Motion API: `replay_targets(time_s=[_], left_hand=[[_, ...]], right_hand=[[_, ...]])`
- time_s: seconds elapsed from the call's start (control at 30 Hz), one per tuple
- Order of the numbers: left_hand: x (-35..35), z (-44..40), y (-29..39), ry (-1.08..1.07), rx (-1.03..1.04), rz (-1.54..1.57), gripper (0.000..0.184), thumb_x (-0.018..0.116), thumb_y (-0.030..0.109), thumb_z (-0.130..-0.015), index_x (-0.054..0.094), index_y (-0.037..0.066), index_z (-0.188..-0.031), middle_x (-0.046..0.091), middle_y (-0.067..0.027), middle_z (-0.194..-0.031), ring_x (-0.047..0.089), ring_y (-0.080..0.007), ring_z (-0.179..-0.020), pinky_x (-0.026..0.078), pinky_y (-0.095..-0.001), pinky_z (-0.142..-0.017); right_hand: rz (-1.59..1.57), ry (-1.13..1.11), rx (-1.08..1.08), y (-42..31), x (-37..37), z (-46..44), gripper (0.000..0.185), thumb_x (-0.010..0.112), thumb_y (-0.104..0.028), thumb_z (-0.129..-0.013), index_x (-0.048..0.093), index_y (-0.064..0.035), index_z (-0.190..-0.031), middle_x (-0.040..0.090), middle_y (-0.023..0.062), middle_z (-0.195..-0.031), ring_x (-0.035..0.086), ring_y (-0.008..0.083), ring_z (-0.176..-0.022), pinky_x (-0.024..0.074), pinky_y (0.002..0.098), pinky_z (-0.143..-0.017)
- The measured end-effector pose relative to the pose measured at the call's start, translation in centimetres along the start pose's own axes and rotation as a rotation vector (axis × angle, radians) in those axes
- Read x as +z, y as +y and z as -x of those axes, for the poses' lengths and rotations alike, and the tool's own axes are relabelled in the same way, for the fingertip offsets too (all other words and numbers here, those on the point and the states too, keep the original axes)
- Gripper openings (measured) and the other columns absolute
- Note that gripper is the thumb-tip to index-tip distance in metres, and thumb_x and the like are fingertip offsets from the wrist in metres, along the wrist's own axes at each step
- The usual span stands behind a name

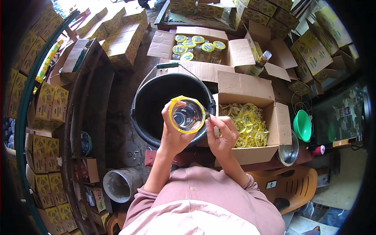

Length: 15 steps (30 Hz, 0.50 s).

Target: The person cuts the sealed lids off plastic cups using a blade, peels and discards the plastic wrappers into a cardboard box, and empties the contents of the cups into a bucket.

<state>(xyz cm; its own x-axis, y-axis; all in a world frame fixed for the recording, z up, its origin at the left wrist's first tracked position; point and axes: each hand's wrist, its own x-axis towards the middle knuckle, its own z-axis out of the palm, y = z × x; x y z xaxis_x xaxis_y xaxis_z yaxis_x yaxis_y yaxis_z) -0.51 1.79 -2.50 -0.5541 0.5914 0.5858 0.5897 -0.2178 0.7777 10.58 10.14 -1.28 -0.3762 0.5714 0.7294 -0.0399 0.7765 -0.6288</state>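
"Yellow around the rim (pixel 171 114), that clear cup (pixel 188 114). Where is it being held?"

"Over the black bucket (pixel 147 117), with its mouth facing up towards the person (pixel 192 196). The left hand (pixel 175 135) has it, fingers curled closed around its side."

"And the right hand (pixel 224 135)?"

"Just beside the rim, on the cup's right. Thumb and forefinger are drawn close together there, the other fingers bent. Whether they meet, or have hold of anything, I can't tell."

"What's that yellow tangle next to it?"

"A heap of yellow strips (pixel 248 125), inside an open cardboard box (pixel 256 155) to the right of the bucket. Beyond the bucket there's another open carton (pixel 205 69), with yellow-lidded containers (pixel 198 39) standing close together in it."

"The bucket's handle (pixel 167 65) is up, isn't it?"

"It leans towards that carton, yes, with a dark grip at its middle."

"Anything on the far right?"

"A green bowl (pixel 302 125), tilted, and a metal bowl (pixel 288 150) near it, by the corner of the strip box. Lower down is an orange chair (pixel 288 184). Over on the left, a grey pail (pixel 117 185) sits near the person's sleeve (pixel 143 197)."
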Motion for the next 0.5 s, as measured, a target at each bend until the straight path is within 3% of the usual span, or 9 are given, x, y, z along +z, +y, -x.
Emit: replay_targets(time_s=[0.4,0.5], left_hand=[[0.0,0.3,-0.3,-0.018,-0.031,-0.028,0.080,0.075,0.014,-0.065,0.021,0.003,-0.123,0.043,-0.0179,-0.106,0.049,-0.0294,-0.098,0.040,-0.0384,-0.086],[-0.1,0.3,0.1,-0.039,0.007,-0.104,0.076,0.074,0.008,-0.066,0.023,0.004,-0.123,0.045,-0.0139,-0.106,0.052,-0.0215,-0.096,0.044,-0.0323,-0.083]], right_hand=[[0.105,0.018,-0.086,-0.1,0.6,-0.7,0.024,0.065,0.005,-0.068,0.065,-0.0027,-0.091,0.057,0.0062,-0.071,0.057,0.0161,-0.060,0.0457,0.0263,-0.053],[0.098,-0.002,-0.066,-0.1,0.6,-1.2,0.024,0.065,0.005,-0.069,0.065,-0.0029,-0.092,0.057,0.0063,-0.071,0.057,0.0163,-0.060,0.0463,0.0266,-0.054]])
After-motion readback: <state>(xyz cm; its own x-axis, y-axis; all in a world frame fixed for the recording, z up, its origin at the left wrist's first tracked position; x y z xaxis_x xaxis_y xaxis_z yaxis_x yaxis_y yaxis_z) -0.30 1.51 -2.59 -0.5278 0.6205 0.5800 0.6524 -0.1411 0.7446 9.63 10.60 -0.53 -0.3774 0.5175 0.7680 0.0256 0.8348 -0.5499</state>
